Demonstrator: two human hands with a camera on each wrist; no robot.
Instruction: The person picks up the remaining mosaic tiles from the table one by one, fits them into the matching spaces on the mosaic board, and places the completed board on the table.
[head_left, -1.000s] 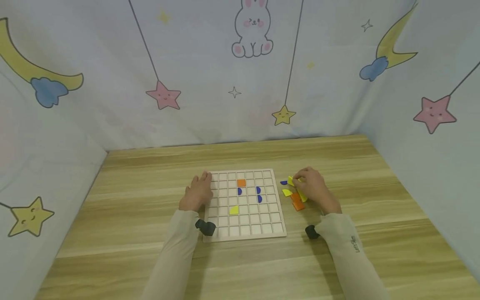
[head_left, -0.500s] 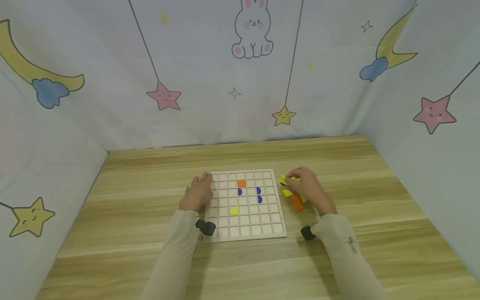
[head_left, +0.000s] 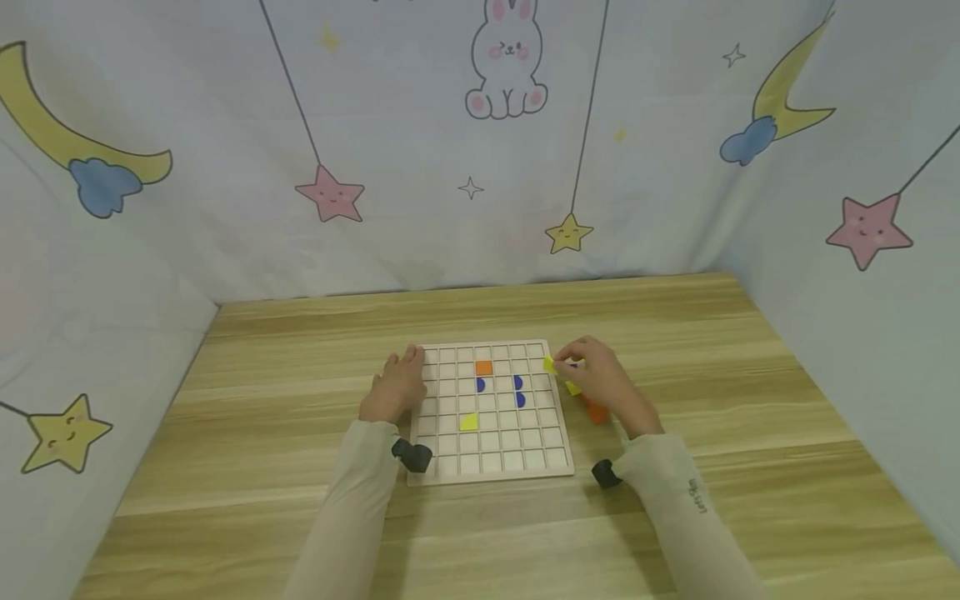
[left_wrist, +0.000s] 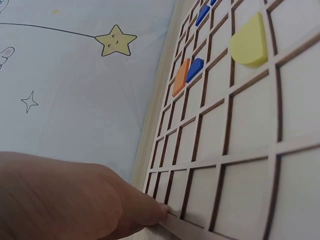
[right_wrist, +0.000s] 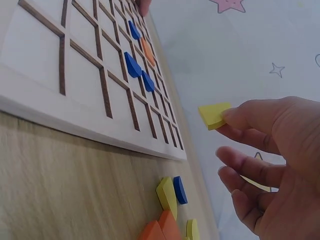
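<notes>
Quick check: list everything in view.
Table: 1, tan, lower half.
Board: 1, pale wood, on table.
Square: 1, orange, on board.
Semicircles: 3, blue, on board.
Quarter-circle: 1, yellow, on board.
Held piece: 1, yellow, by board's right edge.
Loose pieces: at least 2 yellow, 2 orange, 1 blue, right of board.
Backdrop: 3 sides, white, around table.
Rabbit: 1, white, backdrop.
Moons: 2, yellow, backdrop.
Clouds: 2, blue, against moons.
Stars: several, pink, yellow, outlined, backdrop.
Cameras: 2, black, wrists.
Sleeves: 2, beige, lower view.
Left grip: 1, bare, board's left edge.
Right grip: 1, bare, pinching held piece.
</notes>
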